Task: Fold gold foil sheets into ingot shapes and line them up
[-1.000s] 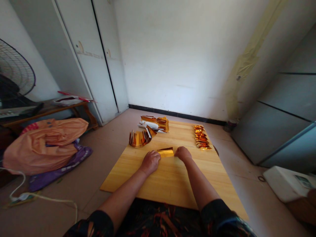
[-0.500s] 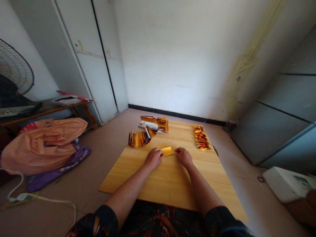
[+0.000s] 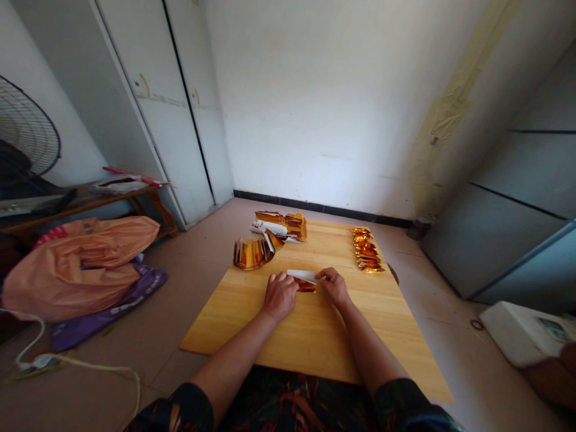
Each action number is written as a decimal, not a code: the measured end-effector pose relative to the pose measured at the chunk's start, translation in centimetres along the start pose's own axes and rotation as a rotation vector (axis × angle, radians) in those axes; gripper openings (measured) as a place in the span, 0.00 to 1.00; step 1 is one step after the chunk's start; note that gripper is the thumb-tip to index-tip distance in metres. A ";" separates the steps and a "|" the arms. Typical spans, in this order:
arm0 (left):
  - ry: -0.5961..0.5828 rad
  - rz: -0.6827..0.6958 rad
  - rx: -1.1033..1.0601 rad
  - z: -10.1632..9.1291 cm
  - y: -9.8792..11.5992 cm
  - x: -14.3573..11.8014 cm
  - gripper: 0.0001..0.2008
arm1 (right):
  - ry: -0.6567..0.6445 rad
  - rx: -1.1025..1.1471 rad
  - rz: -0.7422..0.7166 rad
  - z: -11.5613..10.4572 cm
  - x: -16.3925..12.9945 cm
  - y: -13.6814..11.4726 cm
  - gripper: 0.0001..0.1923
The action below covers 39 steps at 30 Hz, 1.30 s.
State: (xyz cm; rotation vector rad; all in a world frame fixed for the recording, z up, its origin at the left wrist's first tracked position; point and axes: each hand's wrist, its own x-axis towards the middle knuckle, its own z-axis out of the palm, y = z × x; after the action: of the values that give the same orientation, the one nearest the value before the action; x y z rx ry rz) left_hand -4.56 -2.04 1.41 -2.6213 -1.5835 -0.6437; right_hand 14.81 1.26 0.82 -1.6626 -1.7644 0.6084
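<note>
A: Item one, the hands?

B: Left hand (image 3: 279,294), curled, fingertips pinching the left end of a small foil paper (image 3: 303,278). Right hand (image 3: 333,285), likewise curled, pinching the right end. Both rest knuckles-up on the desk (image 3: 315,336), close together, the paper between them.

A: Condition of the paper?

B: One sheet, partly folded; white backing faces up along the top, gold-orange face shows beneath at the near edge. It lies near the middle of the desk, slightly toward the far side.

A: Handling note for the fold?

B: In my judgement: keep both ends pinned evenly so the edges line up, then press the crease flat against the wood from the middle outward. Foil of this kind probably holds a crease at once, so a skewed fold would likely stay skewed.

A: Next ring out?

B: Curved fan of gold sheets (image 3: 252,252), standing on edge, left of the hands and farther back. Behind it, a stack of gold and white paper (image 3: 281,226) near the far edge. To the right, a row of folded gold pieces (image 3: 366,249), laid one after another along the desk's right side.

A: Beyond the desk?

B: Floor, tiled. Orange bag (image 3: 76,264) over purple cloth at left; standing fan (image 3: 24,141) above it; white cupboard doors (image 3: 148,108) behind; a white box (image 3: 524,333) at right.
</note>
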 end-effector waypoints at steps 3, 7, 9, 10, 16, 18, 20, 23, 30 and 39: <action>0.001 0.000 -0.007 -0.1 0.0 -0.3 0.07 | 0.029 -0.036 -0.076 0.2 -0.4 0.0 0.16; -0.018 0.008 -0.009 0.2 -0.4 -0.3 0.07 | 0.005 -0.093 -0.107 0.6 -0.9 0.0 0.18; -0.034 0.029 -0.011 0.3 -0.6 -0.4 0.08 | -0.015 -0.144 -0.137 0.8 -1.1 -0.1 0.16; -0.040 0.040 -0.014 0.3 -0.7 -0.4 0.08 | -0.022 -0.178 -0.150 0.8 -1.3 -0.2 0.14; -0.044 0.062 -0.054 0.4 -1.1 -0.8 0.10 | 0.008 -0.344 -0.156 1.0 -1.5 -0.4 0.09; -0.028 0.061 -0.072 0.6 -1.2 -0.8 0.10 | 0.029 -0.348 -0.147 1.2 -1.4 -0.3 0.08; -0.012 0.066 -0.082 0.8 -1.4 -0.8 0.11 | 0.059 -0.339 -0.121 1.4 -1.2 -0.1 0.08; 0.004 0.084 -0.082 1.1 -1.5 -0.8 0.11 | 0.080 -0.326 -0.109 1.5 -1.0 -0.1 0.07; -0.002 0.063 -0.067 0.7 -1.6 -1.1 0.12 | 0.029 -0.366 -0.267 1.5 -1.9 -0.8 0.07; -0.052 0.098 -0.115 -0.3 -2.2 -1.5 0.19 | -0.132 -0.423 -0.389 1.7 -3.0 -1.2 0.12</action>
State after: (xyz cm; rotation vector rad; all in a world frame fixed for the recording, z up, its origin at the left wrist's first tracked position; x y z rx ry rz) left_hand -7.11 -2.34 0.69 -2.7996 -1.4621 -0.6866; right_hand 12.77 -1.68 0.10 -1.4947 -2.3585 0.1760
